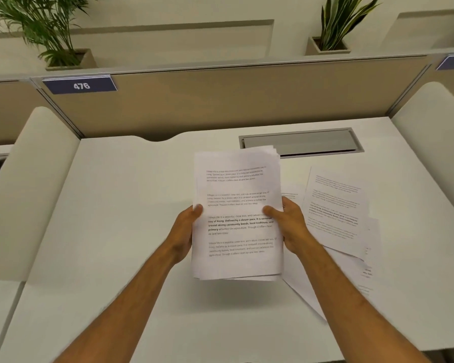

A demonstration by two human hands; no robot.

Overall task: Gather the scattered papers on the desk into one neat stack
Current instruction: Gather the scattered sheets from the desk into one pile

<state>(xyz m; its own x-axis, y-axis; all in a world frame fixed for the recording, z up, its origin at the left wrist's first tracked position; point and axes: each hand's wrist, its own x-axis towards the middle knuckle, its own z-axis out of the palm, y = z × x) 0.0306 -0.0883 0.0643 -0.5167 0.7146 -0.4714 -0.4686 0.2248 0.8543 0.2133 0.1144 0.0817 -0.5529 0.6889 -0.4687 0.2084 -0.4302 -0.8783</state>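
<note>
A bundle of printed white sheets (237,184) is held upright above the white desk (131,205), its edges roughly aligned and a shadow under it. My left hand (185,231) grips its left edge, thumb on the front page. On the opposite edge, my right hand (290,226) holds it the same way. To the right, several more printed papers (336,205) lie overlapping and askew on the desk, partly under my right forearm.
A grey cable hatch (302,141) is set into the desk behind the bundle. A beige partition (220,100) with a "476" label (80,85) closes off the back. White side panels flank the desk. Two potted plants (333,24) stand beyond.
</note>
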